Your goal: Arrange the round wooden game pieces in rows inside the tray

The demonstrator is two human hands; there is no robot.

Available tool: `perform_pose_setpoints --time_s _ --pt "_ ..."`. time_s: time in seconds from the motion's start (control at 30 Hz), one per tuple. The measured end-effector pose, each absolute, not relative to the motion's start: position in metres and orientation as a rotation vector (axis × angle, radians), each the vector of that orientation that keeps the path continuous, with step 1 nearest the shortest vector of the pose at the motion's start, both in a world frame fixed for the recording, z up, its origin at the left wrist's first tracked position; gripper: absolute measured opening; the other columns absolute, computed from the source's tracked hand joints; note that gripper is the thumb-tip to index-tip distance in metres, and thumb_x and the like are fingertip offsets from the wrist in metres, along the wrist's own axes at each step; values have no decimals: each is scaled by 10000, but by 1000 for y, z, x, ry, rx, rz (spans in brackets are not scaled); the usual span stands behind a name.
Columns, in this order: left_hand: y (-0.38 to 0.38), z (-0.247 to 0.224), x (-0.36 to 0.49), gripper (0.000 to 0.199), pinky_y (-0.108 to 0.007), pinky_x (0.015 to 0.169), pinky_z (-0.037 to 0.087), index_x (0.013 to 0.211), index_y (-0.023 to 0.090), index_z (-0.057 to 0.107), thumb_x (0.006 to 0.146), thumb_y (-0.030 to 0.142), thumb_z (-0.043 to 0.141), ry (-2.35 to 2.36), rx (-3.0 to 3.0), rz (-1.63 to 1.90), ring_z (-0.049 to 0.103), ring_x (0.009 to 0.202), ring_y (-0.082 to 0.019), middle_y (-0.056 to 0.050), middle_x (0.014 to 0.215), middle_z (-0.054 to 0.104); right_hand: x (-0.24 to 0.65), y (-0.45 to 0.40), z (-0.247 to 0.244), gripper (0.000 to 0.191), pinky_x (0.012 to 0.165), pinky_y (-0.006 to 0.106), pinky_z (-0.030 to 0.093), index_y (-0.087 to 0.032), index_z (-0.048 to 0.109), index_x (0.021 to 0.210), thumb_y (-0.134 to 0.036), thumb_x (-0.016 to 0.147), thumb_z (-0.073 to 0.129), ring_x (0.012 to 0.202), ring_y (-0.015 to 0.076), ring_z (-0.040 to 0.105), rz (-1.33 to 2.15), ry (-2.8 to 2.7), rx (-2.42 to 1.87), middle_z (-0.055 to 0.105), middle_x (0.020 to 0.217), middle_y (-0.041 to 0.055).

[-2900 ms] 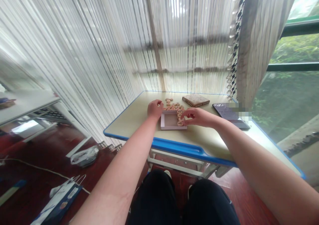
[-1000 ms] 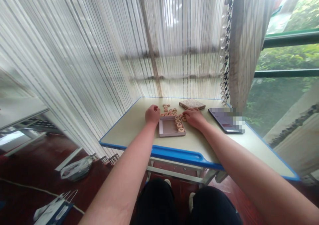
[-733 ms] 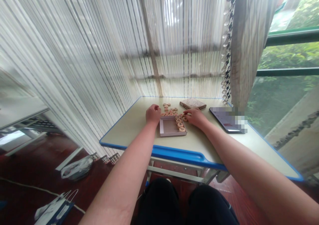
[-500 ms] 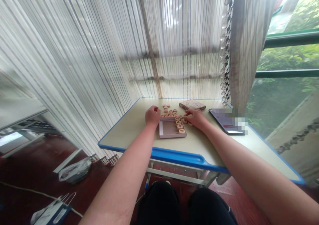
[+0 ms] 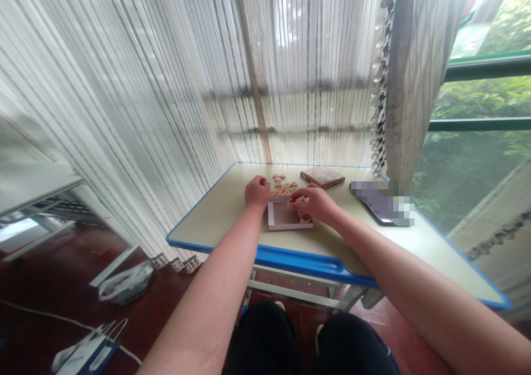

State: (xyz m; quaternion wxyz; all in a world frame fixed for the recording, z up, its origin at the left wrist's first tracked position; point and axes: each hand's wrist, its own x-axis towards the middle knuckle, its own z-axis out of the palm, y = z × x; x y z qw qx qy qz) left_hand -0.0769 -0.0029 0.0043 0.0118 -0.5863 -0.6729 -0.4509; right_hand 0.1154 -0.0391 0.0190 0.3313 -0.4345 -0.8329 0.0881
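Observation:
A shallow open box (image 5: 271, 227) lies on the table in front of me, with several round wooden Chinese chess pieces (image 5: 306, 218) lined up along its right side. My right hand (image 5: 313, 201) reaches over that side, thumb and fingers pinched on a Chinese chess piece (image 5: 291, 202) above the inside of the box. Part of the row is hidden beneath this hand. At the box's far left corner, my left hand (image 5: 257, 192) is curled closed; what its fingers hold, if anything, cannot be seen. More loose pieces (image 5: 279, 184) lie in a cluster just beyond the box.
A flat patterned box or lid (image 5: 322, 176) rests at the table's back. To the right lies a dark tablet-like device (image 5: 375, 201), partly blurred out. The table (image 5: 207, 214) has a raised blue edge. String curtains (image 5: 186, 60) hang behind it; bags (image 5: 126, 281) sit on the floor.
My right hand has moved left from beside the box to over it, now with a chess piece in its fingers. My left hand stays at the box's corner.

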Motion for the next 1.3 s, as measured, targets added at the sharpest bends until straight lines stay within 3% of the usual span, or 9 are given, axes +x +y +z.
perform_pose_setpoints --time_s 0.3,0.43,0.6,0.8,1.1,1.3 --pt "1 3 -78 177 -259 700 429 845 183 612 767 244 464 -2118 -1780 -1449 595 745 -154 -52 800 665 92 -26 54 200 650 279 390 -271 695 852 -324 671 630 810 211 543 9 -2550 -1177 656 733 34" --pt "1 3 -77 178 -260 704 429 850 184 611 774 251 465 -2130 -1792 -1432 598 754 -155 -53 803 666 86 -23 47 181 595 273 375 -279 699 816 -285 659 611 714 192 558 29 -2689 -1212 666 718 19" --pt "2 2 -77 169 -260 696 431 835 186 610 773 251 467 -2126 -1800 -1437 599 746 -155 -53 798 666 90 -22 38 125 652 285 380 -272 708 729 -270 671 598 793 219 538 -5 -2675 -1137 647 662 38" --pt "4 0 -77 158 -259 687 433 816 189 610 766 246 472 -2105 -1805 -1465 596 732 -156 -46 774 662 93 -20 37 150 717 307 377 -250 721 747 -257 688 582 821 224 506 -32 -2636 -1097 640 870 61" --pt "1 2 -76 190 -260 692 429 929 199 566 763 236 480 -2152 -1765 -1505 600 752 -158 -30 777 658 95 -25 37 193 710 309 368 -256 724 803 -354 713 584 834 229 488 -69 -2565 -1252 616 854 74" --pt "-1 3 -76 300 -265 689 423 1052 203 475 755 234 496 -2164 -1699 -1551 603 745 -163 -14 766 650 97 -29 38 204 779 306 365 -253 702 869 -270 733 550 901 225 495 -40 -2465 -1403 615 943 60"
